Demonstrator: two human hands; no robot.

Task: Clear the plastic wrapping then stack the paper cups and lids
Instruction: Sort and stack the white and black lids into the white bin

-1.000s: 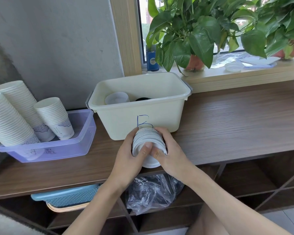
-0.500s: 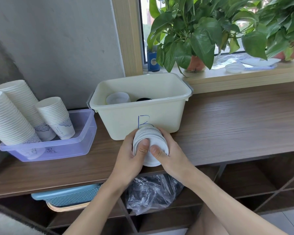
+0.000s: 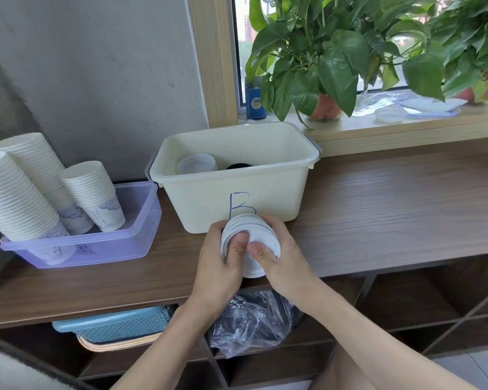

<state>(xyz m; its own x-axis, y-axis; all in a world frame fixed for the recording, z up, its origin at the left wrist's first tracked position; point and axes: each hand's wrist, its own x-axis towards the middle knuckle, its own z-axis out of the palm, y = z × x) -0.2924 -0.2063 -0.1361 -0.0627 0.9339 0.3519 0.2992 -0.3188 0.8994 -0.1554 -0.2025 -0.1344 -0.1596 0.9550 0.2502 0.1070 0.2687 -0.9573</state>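
**Item: lid stack, in hand.**

- Left grip (image 3: 217,266) and right grip (image 3: 288,260): both clamped on one stack of lids (image 3: 261,233), fingers curled round its sides, both thumbs pressed on the front lid.
- Change over the last second: slight. The left thumb has crept further onto the lid face to meet the right thumb, and the fanned edges look a little more gathered. The stack has not travelled.
- Position: stack held on edge just above the counter (image 3: 378,206), right in front of the cream bin (image 3: 279,192) marked "B"; whether it touches the bin wall cannot be told.
- Bin contents: a white lid pile (image 3: 196,164) and a black lid (image 3: 238,166), partly hidden by the rim.
- Left of bin: purple tub (image 3: 96,246) holding leaning columns of paper cups (image 3: 20,192).
- Shelf below the counter: crumpled plastic wrapping (image 3: 251,322), beside a teal basket (image 3: 119,325).

Reading: wrapping appears already off this batch; the hands seem to be squaring the lids, and the bin behind is the likely destination. A loose squeeze could let the stack fan apart.
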